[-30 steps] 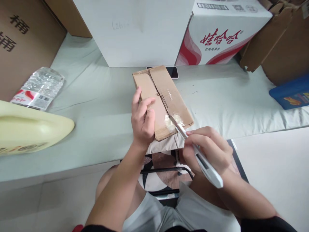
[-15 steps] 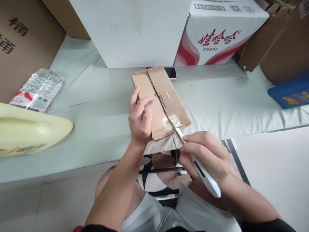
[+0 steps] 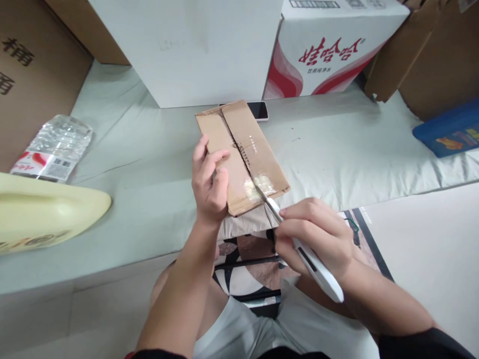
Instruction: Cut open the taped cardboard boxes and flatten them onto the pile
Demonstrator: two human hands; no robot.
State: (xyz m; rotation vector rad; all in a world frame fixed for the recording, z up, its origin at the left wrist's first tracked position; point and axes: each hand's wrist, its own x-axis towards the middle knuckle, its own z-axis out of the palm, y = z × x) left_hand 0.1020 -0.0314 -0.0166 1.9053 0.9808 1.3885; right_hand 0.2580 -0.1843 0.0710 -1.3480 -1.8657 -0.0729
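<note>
Your blade tip has slid back along the taped seam of the flat brown corrugated cardboard box [image 3: 241,154] on the pale cloth-covered tabletop [image 3: 149,164]. Your right hand [image 3: 318,237] fingers clamp the white utility knife [image 3: 299,242]; your left hand [image 3: 209,182] presses the box, fingers spread.

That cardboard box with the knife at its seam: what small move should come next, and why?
Probably draw the knife toward the body through the last taped stretch. Its blade tip sits in the centre seam of the cardboard box at the clear tape patch, the right hand grips the handle, and the left hand presses the box down.
</note>
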